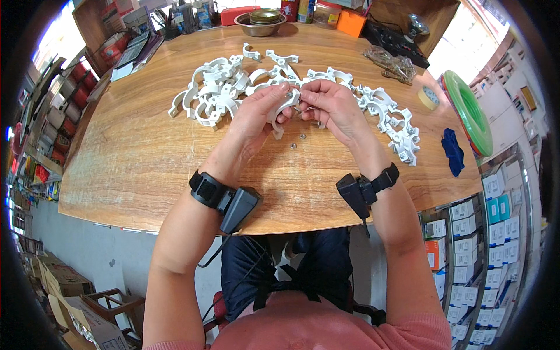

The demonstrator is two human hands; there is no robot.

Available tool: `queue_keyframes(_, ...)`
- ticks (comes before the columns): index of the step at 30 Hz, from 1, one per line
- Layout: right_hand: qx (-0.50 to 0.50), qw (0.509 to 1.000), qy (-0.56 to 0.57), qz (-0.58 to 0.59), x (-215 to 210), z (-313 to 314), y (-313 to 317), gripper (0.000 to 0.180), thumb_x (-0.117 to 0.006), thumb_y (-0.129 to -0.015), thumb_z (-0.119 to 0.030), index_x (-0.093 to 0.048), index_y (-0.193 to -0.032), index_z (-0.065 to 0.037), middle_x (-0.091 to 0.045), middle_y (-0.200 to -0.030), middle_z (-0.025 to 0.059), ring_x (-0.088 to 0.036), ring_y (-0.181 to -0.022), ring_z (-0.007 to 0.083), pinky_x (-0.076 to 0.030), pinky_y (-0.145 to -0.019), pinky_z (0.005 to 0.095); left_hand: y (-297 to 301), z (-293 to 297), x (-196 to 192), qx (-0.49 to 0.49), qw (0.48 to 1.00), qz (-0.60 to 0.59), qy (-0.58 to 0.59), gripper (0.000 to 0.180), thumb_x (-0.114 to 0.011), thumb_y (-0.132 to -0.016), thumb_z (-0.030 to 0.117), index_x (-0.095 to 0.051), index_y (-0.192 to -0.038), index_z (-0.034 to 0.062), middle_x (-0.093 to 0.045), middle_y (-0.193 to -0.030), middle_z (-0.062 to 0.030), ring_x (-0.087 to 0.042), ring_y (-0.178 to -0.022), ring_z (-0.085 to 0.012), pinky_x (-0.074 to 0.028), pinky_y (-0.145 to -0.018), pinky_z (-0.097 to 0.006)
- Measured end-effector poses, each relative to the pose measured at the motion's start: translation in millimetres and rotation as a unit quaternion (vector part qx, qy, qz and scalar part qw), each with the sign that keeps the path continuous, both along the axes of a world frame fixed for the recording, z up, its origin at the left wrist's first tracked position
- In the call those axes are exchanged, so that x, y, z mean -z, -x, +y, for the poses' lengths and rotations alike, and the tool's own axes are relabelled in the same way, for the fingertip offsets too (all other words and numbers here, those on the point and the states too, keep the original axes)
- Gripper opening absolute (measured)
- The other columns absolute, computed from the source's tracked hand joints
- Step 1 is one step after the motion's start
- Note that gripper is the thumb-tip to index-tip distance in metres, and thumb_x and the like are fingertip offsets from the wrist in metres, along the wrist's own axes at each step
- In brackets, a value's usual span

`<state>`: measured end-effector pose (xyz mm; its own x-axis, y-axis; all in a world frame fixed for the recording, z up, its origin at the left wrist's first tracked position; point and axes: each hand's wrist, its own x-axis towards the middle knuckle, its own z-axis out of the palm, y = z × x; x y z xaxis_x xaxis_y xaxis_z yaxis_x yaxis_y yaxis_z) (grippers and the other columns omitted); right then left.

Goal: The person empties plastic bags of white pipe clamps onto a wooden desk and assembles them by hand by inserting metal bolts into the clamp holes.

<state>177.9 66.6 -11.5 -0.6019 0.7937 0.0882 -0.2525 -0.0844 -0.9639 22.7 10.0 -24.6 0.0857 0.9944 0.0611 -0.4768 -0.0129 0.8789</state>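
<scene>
A white plastic pipe clamp point(283, 111), curved like a half ring, is gripped between the thumb and fingers of my left hand point(261, 109). My right hand point(333, 108) meets it at the clamp's upper end, thumb and forefinger pinched together. What those fingertips hold is too small and covered to make out. On the table just below my hands lie two small metal nuts, one nut point(303, 136) a little farther off than the other nut point(293, 146). Beyond my left hand is a heap of white clamp halves point(219, 87).
More white clamps point(402, 133), some with metal hardware, spread to the right on the wooden table point(146, 175). A tape roll point(429, 98), dark blue cloth point(452, 153) and green coil point(466, 111) are at the right edge. A metal bowl point(260, 24) stands at the back.
</scene>
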Motion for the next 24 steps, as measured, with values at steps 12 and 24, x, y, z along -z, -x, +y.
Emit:
queue_keyframes(12, -0.012, 0.999, -0.024, 0.023, -7, -2, -1, 0.008, -0.054, -0.080, -0.003, -0.051, -0.086, 0.002, -0.056, -0.080, 0.0086, -0.058, -0.070, 0.0140, -0.049, -0.064, 0.0229, -1, -2, -6, 0.016, 0.999, 0.008, -0.032, 0.027, -0.050, -0.086, 0.021, -0.054, -0.105, 0.0025, -0.054, -0.073, 0.0017, -0.047, -0.061, -0.0044, -0.037, -0.051, -0.016)
queue_keyframes(24, 0.060, 0.949, -0.232, -0.206, 0, 12, -10, 0.008, -0.059, -0.073, -0.002, -0.053, -0.078, 0.000, -0.058, -0.071, 0.0077, -0.058, -0.064, 0.0149, -0.047, -0.057, 0.0256, 8, 0, -11, -0.027, 0.996, -0.073, -0.044, 0.028, -0.054, -0.082, 0.020, -0.051, -0.104, 0.0021, -0.043, -0.061, 0.0026, -0.040, -0.054, -0.0064, -0.038, -0.057, -0.023)
